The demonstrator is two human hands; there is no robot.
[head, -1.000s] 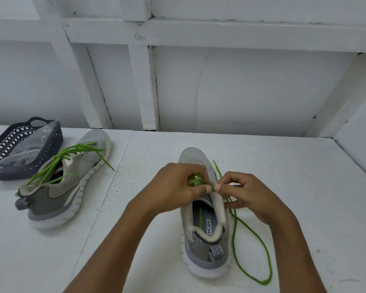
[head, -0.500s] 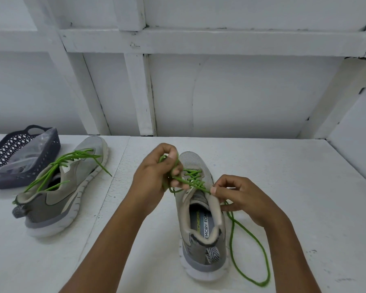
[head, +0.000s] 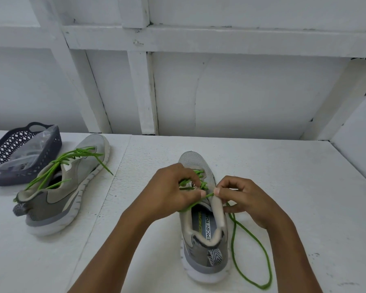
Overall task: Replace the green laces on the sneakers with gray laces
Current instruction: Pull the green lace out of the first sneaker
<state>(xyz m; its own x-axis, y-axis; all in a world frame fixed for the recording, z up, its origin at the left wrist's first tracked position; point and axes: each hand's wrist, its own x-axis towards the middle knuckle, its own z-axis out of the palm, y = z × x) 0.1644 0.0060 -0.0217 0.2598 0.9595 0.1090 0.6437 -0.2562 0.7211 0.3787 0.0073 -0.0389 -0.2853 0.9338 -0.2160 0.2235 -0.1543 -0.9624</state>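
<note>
A grey sneaker [head: 205, 240] stands heel toward me on the white table, toe pointing away. Its green lace [head: 251, 246] is partly threaded and trails in a loop on the table to the shoe's right. My left hand [head: 171, 193] sits over the eyelets with its fingers curled round a stretch of the green lace. My right hand [head: 241, 197] pinches the lace at the shoe's right collar edge, thumb tips nearly meeting. A second grey sneaker [head: 61, 187] with loose green laces [head: 72, 159] lies on its side at the left.
A dark perforated plastic basket [head: 40, 161] with a clear plastic bag [head: 25, 153] inside stands at the far left, behind the second sneaker. A white panelled wall [head: 220, 92] closes the table's back and right side.
My left hand, raised away from the shoe with the lace half a second ago, has come back down onto the eyelets next to my right hand. The view has tilted slightly.
</note>
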